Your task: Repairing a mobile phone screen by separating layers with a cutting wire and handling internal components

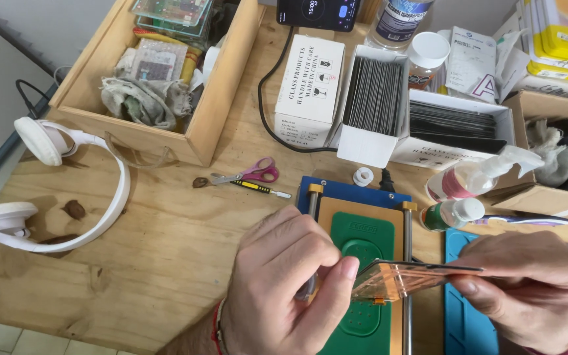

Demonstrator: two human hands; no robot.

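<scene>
1. Thin flat panel (405,277), coppery on its upper face, held edge-on and nearly level above the green pad (363,246) of a small fixture, low in the middle of the worktop (165,230).
2. Step in hand, by the look of it: working at the near left edge of the panel with a slim tool, mostly hidden behind the fingers. Next move likely calls for a light, steady touch along that edge, keeping the panel level and unbent.
3. Right hand (534,289) to the right, palm down, grip narrow and closed on the panel's right end, thumb below, fingers above.
4. Left hand (284,283) to the left, knuckles up, fingers curled tight with the thumb tip touching the panel's left edge; grip pinched on the hidden tool, kind not clear.
5. Just beyond the fixture: small squeeze bottle (451,213) and spray bottle (474,177) on their sides.
6. Further back: pink scissors (251,174), open boxes of dark glass sheets (376,95), wooden crate (159,72).
7. Far left: white headphones (47,184).
</scene>
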